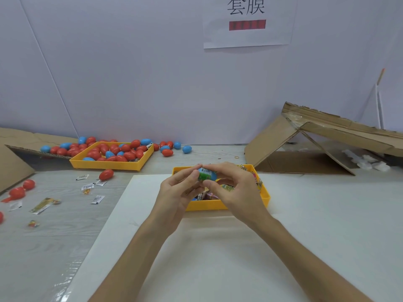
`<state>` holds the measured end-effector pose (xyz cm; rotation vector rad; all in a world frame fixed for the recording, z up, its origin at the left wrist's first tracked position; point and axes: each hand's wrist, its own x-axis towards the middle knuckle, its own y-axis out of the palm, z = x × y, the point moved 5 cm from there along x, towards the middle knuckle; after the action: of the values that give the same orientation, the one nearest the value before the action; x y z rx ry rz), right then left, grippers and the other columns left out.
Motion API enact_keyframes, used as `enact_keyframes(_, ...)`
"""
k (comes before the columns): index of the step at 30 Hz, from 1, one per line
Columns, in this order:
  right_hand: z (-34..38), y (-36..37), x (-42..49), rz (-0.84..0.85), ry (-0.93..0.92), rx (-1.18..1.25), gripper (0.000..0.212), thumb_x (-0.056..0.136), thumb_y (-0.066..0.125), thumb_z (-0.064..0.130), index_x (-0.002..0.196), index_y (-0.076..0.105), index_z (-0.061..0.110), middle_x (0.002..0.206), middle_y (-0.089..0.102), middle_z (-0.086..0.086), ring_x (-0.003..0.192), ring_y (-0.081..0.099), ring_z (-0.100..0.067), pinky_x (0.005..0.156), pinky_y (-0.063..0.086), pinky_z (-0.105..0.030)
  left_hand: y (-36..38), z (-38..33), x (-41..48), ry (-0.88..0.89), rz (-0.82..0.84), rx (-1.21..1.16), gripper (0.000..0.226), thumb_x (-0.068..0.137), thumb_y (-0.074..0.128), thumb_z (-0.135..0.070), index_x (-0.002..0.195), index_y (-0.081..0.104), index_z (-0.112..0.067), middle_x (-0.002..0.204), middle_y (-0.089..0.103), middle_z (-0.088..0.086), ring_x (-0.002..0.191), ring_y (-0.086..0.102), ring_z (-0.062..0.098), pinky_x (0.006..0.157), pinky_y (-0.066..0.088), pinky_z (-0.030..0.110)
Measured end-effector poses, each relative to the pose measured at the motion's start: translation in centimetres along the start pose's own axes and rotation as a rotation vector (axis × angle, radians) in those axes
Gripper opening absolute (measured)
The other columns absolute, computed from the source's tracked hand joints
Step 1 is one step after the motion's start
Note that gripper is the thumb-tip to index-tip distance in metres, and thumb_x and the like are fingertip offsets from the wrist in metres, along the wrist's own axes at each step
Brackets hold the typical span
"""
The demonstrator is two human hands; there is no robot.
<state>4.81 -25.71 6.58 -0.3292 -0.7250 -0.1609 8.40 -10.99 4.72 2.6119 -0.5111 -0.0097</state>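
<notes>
A blue plastic egg (207,174) with a printed green label sleeve around it is held up over the near yellow tray (265,195). My left hand (177,190) pinches its left end with thumb and fingers. My right hand (231,188) pinches its right side, thumb underneath and fingers over the top. Both hands hide most of the tray, where several printed wrappers and sleeved eggs show between the fingers.
A second yellow tray (109,164) at the back left is heaped with red and blue eggs, more lying around it. Loose red eggs (106,174) and small packets (97,199) are scattered on the left. Torn cardboard boxes stand at right (305,147) and far left. A white board (218,247) lies under my arms.
</notes>
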Motion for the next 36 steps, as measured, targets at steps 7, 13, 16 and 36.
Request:
enact_keyframes(7, 0.06, 0.28, -0.07, -0.007, 0.016, -0.026, 0.042, 0.080, 0.081, 0.014, 0.120, 0.068, 0.017, 0.107, 0.070, 0.003, 0.090, 0.071, -0.014, 0.078, 0.059, -0.029, 0.23, 0.44, 0.16, -0.082, 0.063, -0.079, 0.045, 0.092, 0.062, -0.028, 0.129, 0.063, -0.003, 0.130, 0.067, 0.019, 0.117, 0.066, 0.027, 0.096, 0.056, 0.030)
enact_keyframes(13, 0.05, 0.12, -0.08, -0.020, 0.044, -0.029, 0.032, 0.083, 0.081, 0.009, 0.112, 0.070, 0.016, 0.100, 0.074, 0.005, 0.088, 0.073, -0.010, 0.081, 0.059, -0.026, -0.03, 0.72, 0.20, -0.144, 0.049, -0.157, 0.033, 0.089, 0.067, -0.028, 0.113, 0.075, -0.008, 0.126, 0.069, 0.016, 0.108, 0.069, 0.020, 0.085, 0.059, 0.025)
enact_keyframes(16, -0.01, 0.23, -0.12, 0.000, 0.059, -0.041, 0.033, 0.084, 0.079, 0.008, 0.115, 0.070, 0.014, 0.102, 0.073, 0.004, 0.088, 0.073, -0.011, 0.081, 0.060, -0.029, -0.18, 0.58, 0.28, -0.123, 0.054, -0.133, 0.037, 0.089, 0.067, -0.028, 0.117, 0.070, -0.004, 0.121, 0.071, 0.015, 0.103, 0.071, 0.020, 0.082, 0.059, 0.025)
enact_keyframes(36, -0.28, 0.00, 0.05, 0.064, 0.071, -0.143, 0.031, 0.090, 0.075, 0.021, 0.121, 0.073, 0.021, 0.111, 0.068, 0.007, 0.103, 0.064, -0.008, 0.080, 0.055, -0.025, -0.07, 0.68, 0.24, -0.131, 0.091, -0.102, 0.039, 0.091, 0.067, -0.026, 0.120, 0.058, -0.001, 0.125, 0.067, 0.024, 0.111, 0.070, 0.031, 0.084, 0.060, 0.031)
